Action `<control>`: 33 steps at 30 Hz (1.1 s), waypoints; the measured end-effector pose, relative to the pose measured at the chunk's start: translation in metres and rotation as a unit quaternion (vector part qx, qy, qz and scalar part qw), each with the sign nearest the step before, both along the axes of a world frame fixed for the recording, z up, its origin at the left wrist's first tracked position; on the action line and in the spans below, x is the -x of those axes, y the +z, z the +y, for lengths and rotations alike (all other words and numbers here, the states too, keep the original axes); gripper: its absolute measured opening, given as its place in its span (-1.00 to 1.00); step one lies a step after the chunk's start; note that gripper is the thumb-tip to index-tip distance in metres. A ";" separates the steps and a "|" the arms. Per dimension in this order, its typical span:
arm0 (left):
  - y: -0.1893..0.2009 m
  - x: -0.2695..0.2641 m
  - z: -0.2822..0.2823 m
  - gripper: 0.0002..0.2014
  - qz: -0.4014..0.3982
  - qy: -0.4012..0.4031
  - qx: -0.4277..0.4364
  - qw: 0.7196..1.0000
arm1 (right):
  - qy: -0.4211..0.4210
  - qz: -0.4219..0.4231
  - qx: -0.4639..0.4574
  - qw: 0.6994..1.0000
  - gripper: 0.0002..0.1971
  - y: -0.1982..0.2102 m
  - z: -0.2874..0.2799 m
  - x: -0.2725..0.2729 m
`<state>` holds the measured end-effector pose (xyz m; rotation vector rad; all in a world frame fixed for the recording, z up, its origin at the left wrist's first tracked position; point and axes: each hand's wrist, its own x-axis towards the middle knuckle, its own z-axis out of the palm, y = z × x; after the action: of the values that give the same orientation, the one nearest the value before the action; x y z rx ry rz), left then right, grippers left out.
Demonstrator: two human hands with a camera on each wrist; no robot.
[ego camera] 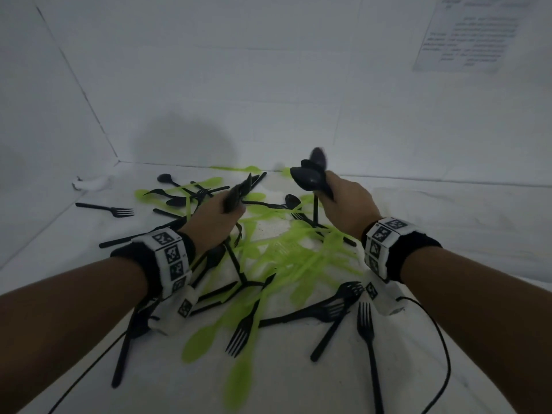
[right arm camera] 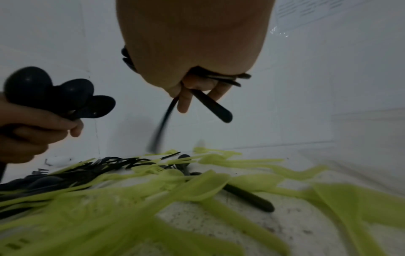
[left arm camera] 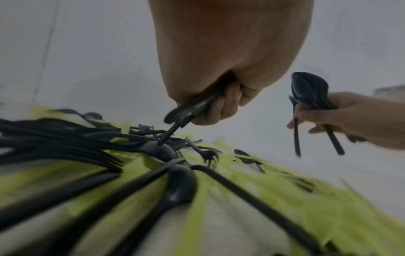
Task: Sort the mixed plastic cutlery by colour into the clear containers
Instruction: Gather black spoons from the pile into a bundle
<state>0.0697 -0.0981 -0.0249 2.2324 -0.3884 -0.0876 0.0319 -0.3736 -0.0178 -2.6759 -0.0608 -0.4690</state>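
A jumble of lime-green cutlery (ego camera: 286, 258) and black cutlery (ego camera: 331, 309) lies on the white surface. My left hand (ego camera: 218, 213) hovers over the pile's left side and grips a bundle of black spoons (ego camera: 239, 192), whose bowls (right arm camera: 54, 93) show in the right wrist view. My right hand (ego camera: 343, 198), raised over the pile's far right, grips another bunch of black spoons (ego camera: 310, 174), bowls up, with the handles (right arm camera: 210, 104) hanging below the fist. Both hands show in the left wrist view, left hand (left arm camera: 219, 104) and right hand (left arm camera: 328, 117). No clear container is in view.
White walls close the space at the back and left. A lone black fork (ego camera: 119, 211) lies apart at the left, near a crumpled white scrap (ego camera: 89, 183) in the corner. A printed sheet (ego camera: 466, 34) hangs on the right wall. A black cable (ego camera: 445, 354) runs along the near right.
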 end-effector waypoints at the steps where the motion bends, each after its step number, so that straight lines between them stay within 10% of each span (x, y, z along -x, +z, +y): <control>1: 0.001 0.001 -0.004 -0.77 0.010 0.003 0.021 1.000 | 0.007 0.007 -0.022 1.000 -0.79 0.000 0.004 0.005; 9: -0.001 0.026 -0.039 -0.78 0.055 -0.055 0.088 0.993 | 0.000 0.086 -0.203 0.975 -0.79 -0.012 0.044 0.038; 24: -0.027 0.071 -0.033 -0.84 -0.031 -0.230 -0.093 0.968 | -0.190 0.222 0.003 0.956 -0.79 -0.027 0.002 0.117; 33: -0.033 0.075 -0.043 -0.86 0.016 -0.172 -0.082 0.982 | -0.222 0.197 -0.130 0.946 -0.78 -0.037 0.012 0.146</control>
<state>-0.0050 -0.1414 -0.0575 2.2985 -0.7717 -0.3503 -0.1144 -0.3613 -0.0544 -2.4569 0.6828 -0.0510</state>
